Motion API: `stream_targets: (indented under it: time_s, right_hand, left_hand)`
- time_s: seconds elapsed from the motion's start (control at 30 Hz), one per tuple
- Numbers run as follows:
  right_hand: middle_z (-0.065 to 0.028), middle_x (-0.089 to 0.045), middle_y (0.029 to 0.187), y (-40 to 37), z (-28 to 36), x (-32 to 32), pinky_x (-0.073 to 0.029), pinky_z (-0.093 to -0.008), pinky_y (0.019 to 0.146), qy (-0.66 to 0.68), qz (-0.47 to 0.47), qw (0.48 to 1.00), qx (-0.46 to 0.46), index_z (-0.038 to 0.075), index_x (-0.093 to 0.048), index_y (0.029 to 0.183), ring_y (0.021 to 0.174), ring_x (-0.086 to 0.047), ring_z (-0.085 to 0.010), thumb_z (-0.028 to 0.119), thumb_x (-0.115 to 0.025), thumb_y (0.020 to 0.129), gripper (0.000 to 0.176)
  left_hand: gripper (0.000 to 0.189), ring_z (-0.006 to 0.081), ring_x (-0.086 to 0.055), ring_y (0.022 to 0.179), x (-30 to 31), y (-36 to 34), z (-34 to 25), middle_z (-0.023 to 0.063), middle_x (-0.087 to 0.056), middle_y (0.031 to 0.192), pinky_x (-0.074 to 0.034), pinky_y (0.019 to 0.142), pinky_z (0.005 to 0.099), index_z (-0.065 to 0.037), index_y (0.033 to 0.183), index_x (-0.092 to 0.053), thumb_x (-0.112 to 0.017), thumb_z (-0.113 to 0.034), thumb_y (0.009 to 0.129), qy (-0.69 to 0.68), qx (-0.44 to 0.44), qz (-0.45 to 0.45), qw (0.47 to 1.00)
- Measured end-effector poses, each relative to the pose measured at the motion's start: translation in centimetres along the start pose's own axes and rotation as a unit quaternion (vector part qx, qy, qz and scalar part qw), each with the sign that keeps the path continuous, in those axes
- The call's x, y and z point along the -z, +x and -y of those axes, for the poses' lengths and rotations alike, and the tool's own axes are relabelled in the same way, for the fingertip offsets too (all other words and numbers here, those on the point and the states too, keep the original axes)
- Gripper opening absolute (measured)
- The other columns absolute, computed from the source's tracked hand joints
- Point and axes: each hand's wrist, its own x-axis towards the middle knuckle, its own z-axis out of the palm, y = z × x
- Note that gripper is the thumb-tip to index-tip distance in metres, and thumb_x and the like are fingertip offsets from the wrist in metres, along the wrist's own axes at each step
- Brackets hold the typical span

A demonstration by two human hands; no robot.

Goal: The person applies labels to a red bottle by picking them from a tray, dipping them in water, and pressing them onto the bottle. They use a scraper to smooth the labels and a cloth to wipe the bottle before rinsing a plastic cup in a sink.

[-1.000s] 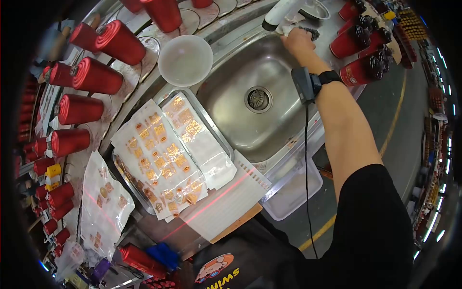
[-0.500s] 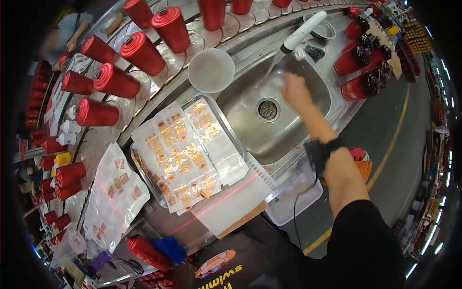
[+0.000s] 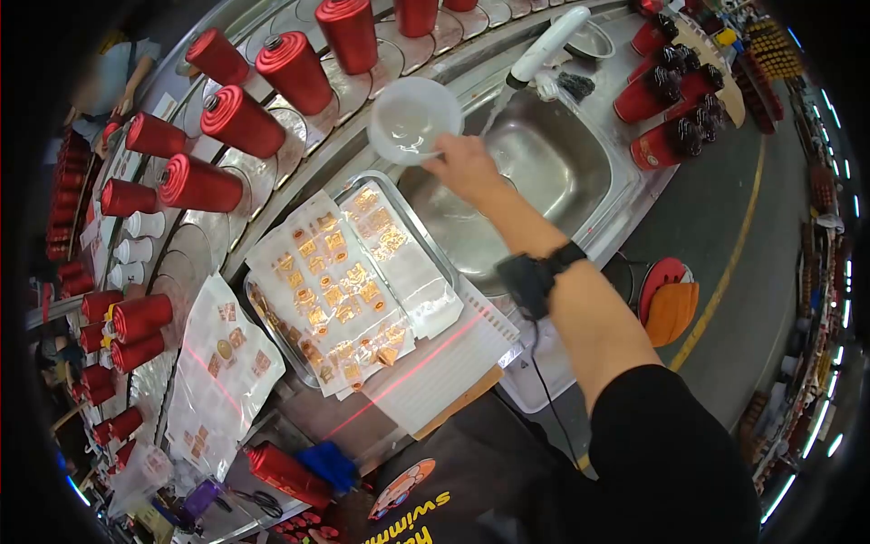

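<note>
My right hand [image 3: 464,168] reaches over the sink with its fingers closed on the near right rim of a white, translucent plastic bowl [image 3: 412,113]. The bowl is at the sink's left edge, and a little clear liquid seems to glint inside. Water runs from the white tap [image 3: 548,47] into the steel sink [image 3: 566,172], just right of my hand. A black strap with a box-like device [image 3: 527,283] is around my right wrist. My left hand is out of view.
A metal tray [image 3: 441,257] left of the sink bears sheets of gold stickers [image 3: 335,281]. Another sticker sheet [image 3: 222,363] lies further left. Red bottles [image 3: 294,72] stand on a plated conveyor [image 3: 372,91]; dark-topped red containers [image 3: 666,140] stand right. Another person [image 3: 122,77] is at far left.
My right hand has moved left from under the tap to the bowl and taken hold of its rim. The bowl has shifted slightly toward the sink. The view has also shifted.
</note>
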Motion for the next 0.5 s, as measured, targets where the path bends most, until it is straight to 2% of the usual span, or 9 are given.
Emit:
stream_targets:
  time_s: [0.03,0.13,0.17,0.2,0.23,0.27,0.33,0.4,0.5]
  right_hand:
    - [-0.0173,-0.065,0.099,-0.7,-0.9,1.5,-0.047,-0.0492,0.083,0.011,0.010,1.000,-0.008,0.009,-0.062,0.101,0.100,-0.057,-0.0392,0.034,-0.069,0.078,0.034]
    - [-0.0180,-0.066,0.095,-1.0,-4.4,4.9,-0.048,-0.0459,0.083,-0.064,-0.029,0.998,0.003,0.007,-0.063,0.098,0.094,-0.060,-0.0374,0.040,-0.072,0.076,0.041]
    - [-0.0179,-0.066,0.093,-0.9,-4.9,6.5,-0.048,-0.0441,0.082,-0.085,-0.031,0.996,0.006,0.006,-0.063,0.097,0.093,-0.061,-0.0364,0.040,-0.073,0.076,0.041]
    - [-0.0178,-0.066,0.091,-1.1,-5.3,7.9,-0.048,-0.0423,0.081,-0.107,-0.030,0.994,0.004,0.006,-0.064,0.096,0.091,-0.061,-0.0354,0.041,-0.073,0.076,0.042]
    - [-0.0159,-0.066,0.089,-1.3,-5.4,9.3,-0.048,-0.0400,0.078,-0.064,-0.019,0.998,-0.004,0.005,-0.063,0.098,0.086,-0.061,-0.0313,0.040,-0.073,0.077,0.042]
    - [-0.0141,-0.066,0.086,-1.5,-5.3,10.9,-0.048,-0.0377,0.074,-0.022,-0.008,1.000,-0.014,0.004,-0.063,0.100,0.081,-0.061,-0.0272,0.039,-0.074,0.078,0.043]
    - [-0.0089,-0.066,0.084,-2.1,-6.6,12.5,-0.047,-0.0298,0.065,0.082,0.016,0.995,-0.063,0.002,-0.063,0.101,0.075,-0.059,-0.0152,0.037,-0.073,0.081,0.042]
    - [-0.0060,-0.065,0.084,-3.4,-7.5,13.9,-0.044,-0.0273,0.061,0.134,0.043,0.982,-0.124,0.004,-0.062,0.103,0.077,-0.059,-0.0117,0.037,-0.071,0.084,0.039]
    - [-0.0065,-0.065,0.086,-6.1,-9.1,13.2,-0.043,-0.0280,0.059,0.305,0.046,0.904,-0.295,0.007,-0.061,0.105,0.083,-0.059,-0.0129,0.043,-0.066,0.088,0.040]
  left_hand:
    - [0.021,0.0158,-0.051,0.053,-0.2,0.1,0.1,0.0050,-0.057,0.065,-0.042,0.049,0.0281,-0.001,0.086,-0.061,-0.055,-0.019,0.092,0.010,-0.005,-0.015,1.000]
    - [0.021,0.0154,-0.051,0.052,-1.6,0.5,1.8,0.0043,-0.056,0.065,-0.042,0.048,0.0277,-0.001,0.087,-0.061,-0.056,-0.020,0.092,0.074,-0.051,-0.096,0.991]
    - [0.021,0.0154,-0.051,0.051,-2.9,1.6,3.2,0.0046,-0.057,0.065,-0.042,0.048,0.0274,-0.001,0.089,-0.061,-0.057,-0.022,0.091,0.089,-0.046,-0.167,0.981]
    - [0.029,0.0187,-0.057,0.054,-3.9,5.4,10.2,0.0122,-0.064,0.071,-0.043,0.049,0.0312,-0.003,0.097,-0.064,-0.059,-0.030,0.092,0.192,-0.199,-0.264,0.924]
    - [0.029,0.0192,-0.057,0.056,-3.0,5.1,8.2,0.0127,-0.064,0.072,-0.043,0.050,0.0315,-0.002,0.098,-0.064,-0.059,-0.030,0.092,0.108,-0.117,-0.145,0.976]
    - [0.030,0.0196,-0.057,0.057,-2.4,5.0,7.9,0.0132,-0.064,0.074,-0.043,0.052,0.0319,-0.001,0.098,-0.063,-0.060,-0.031,0.092,0.090,-0.078,-0.096,0.988]
    - [0.032,0.0205,-0.057,0.061,-2.1,4.7,6.5,0.0142,-0.063,0.077,-0.044,0.055,0.0327,0.000,0.099,-0.061,-0.060,-0.031,0.092,0.082,-0.060,-0.062,0.993]
    - [0.034,0.0215,-0.057,0.064,-1.7,4.7,5.5,0.0151,-0.063,0.080,-0.044,0.058,0.0334,0.002,0.100,-0.060,-0.061,-0.032,0.091,0.079,-0.048,-0.044,0.995]
    - [0.038,0.0228,-0.058,0.069,-1.5,4.7,4.7,0.0166,-0.062,0.085,-0.045,0.063,0.0346,0.004,0.101,-0.058,-0.062,-0.032,0.091,0.079,-0.031,-0.029,0.996]
